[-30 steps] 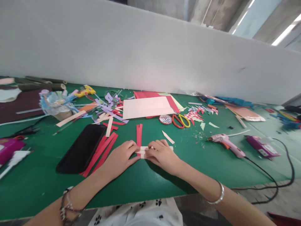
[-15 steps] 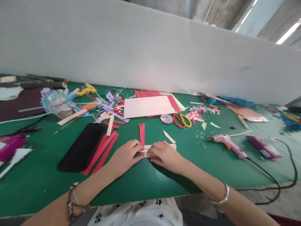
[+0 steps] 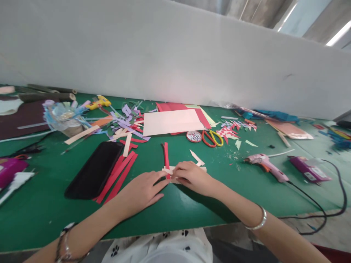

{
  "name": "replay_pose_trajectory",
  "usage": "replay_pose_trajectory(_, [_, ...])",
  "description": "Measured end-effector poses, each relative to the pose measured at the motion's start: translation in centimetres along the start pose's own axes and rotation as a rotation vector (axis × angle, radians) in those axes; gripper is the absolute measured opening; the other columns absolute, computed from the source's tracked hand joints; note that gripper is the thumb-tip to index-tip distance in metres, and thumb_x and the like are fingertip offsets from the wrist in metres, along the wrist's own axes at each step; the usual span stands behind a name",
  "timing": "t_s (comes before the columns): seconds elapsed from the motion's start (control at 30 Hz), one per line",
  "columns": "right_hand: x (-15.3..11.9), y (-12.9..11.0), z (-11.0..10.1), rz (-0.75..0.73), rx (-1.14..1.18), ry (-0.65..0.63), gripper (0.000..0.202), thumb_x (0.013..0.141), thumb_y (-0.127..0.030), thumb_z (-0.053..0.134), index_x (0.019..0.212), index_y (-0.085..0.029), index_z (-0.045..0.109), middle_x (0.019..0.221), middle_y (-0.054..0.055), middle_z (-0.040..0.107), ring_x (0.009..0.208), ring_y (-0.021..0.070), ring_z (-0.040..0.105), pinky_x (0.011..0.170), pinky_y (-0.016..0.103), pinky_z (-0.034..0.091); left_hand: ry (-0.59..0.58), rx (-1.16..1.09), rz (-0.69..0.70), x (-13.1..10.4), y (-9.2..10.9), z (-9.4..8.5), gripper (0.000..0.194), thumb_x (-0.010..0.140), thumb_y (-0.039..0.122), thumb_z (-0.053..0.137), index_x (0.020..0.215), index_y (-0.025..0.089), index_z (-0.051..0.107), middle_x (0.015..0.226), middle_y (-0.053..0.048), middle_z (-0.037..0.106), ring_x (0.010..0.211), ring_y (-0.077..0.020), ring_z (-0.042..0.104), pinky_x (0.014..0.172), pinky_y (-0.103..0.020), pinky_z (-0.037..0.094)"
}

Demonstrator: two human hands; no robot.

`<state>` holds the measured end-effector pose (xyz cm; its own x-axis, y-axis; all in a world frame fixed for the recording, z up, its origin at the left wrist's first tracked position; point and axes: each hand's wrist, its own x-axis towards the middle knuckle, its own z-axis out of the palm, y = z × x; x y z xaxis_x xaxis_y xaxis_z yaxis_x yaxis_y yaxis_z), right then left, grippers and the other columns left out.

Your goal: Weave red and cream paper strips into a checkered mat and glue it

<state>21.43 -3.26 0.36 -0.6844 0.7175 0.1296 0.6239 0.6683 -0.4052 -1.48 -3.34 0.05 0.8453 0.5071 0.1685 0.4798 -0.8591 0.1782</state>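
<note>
In front of me on the table, red paper strips stand upright in view and cross pale cream paper strips. My left hand lies to the left of the crossing, fingers stretched and apart, its fingertips touching the edge of the strips. My right hand covers much of the cream strips, with fingers bent and pinched on them near the red one. What lies under the right fingers is hidden. Just beyond that hand is a loose folded cream strip.
A black phone and several red strips lie left. Behind are a cream sheet, scissors and a round tub of beads. A pink glue gun with its cord lies right; paper scraps are scattered behind.
My left hand has slid slightly left and down, its fingers opening off the strips. The far ends of the red strips have spread apart. My right hand stays on the cream strips.
</note>
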Motion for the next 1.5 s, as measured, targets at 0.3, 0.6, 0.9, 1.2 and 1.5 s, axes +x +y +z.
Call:
replay_pose_trajectory(0.3, [0.1,-1.9,0.4,0.123,-0.115,0.008,0.011,0.084,-0.024,0.055,0.093,-0.02,0.058,0.089,0.004,0.061,0.086,0.0167,0.056,0.07,0.028,0.035,-0.067,0.095,0.07,-0.5,-0.1,0.3,0.042,0.093,0.039,0.035,0.124,0.015,0.049,0.12,-0.012,0.056,0.103,-0.0259,0.053,0.087,-0.038,0.041])
replay_pose_trajectory(0.6, [0.3,-2.0,1.3,0.308,0.059,0.117,0.012,0.087,-0.016,0.048,0.086,-0.019,0.059,0.069,-0.003,0.066,0.055,0.0085,0.053,0.073,0.027,0.028,-0.125,0.112,0.077,-0.8,-0.1,0.3,0.055,0.092,0.051,0.027,0.132,0.017,0.043,0.131,-0.008,0.049,0.107,-0.0244,0.048,0.089,-0.035,0.033])
replay_pose_trajectory(0.9, [0.1,-1.6,-0.3,0.38,0.041,0.087,0.012,0.084,-0.023,0.051,0.079,-0.022,0.062,0.054,-0.005,0.056,0.049,0.0085,0.043,0.07,0.025,0.031,-0.186,0.183,0.074,-0.8,0.0,0.1,0.057,0.092,0.054,0.025,0.132,0.018,0.043,0.132,-0.006,0.048,0.108,-0.0236,0.047,0.09,-0.033,0.03])
replay_pose_trajectory(1.2, [-2.4,-0.6,-2.8,0.541,0.003,-0.008,0.012,0.081,-0.029,0.055,0.079,-0.024,0.065,0.056,-0.003,0.057,0.057,0.0118,0.051,0.06,0.021,0.031,-0.156,0.194,0.073,-0.9,0.1,0.2,0.056,0.092,0.053,0.025,0.133,0.017,0.041,0.134,-0.006,0.046,0.107,-0.0234,0.047,0.089,-0.033,0.03])
replay_pose_trajectory(1.5, [-5.2,0.5,-3.0,0.563,-0.322,0.123,0.014,0.081,-0.017,0.05,0.075,-0.02,0.062,0.062,-0.001,0.059,0.059,0.0128,0.052,0.069,0.028,0.033,-0.166,0.169,0.06,-0.8,0.2,-0.2,0.057,0.092,0.053,0.026,0.133,0.017,0.04,0.133,-0.006,0.047,0.108,-0.0234,0.047,0.09,-0.033,0.032])
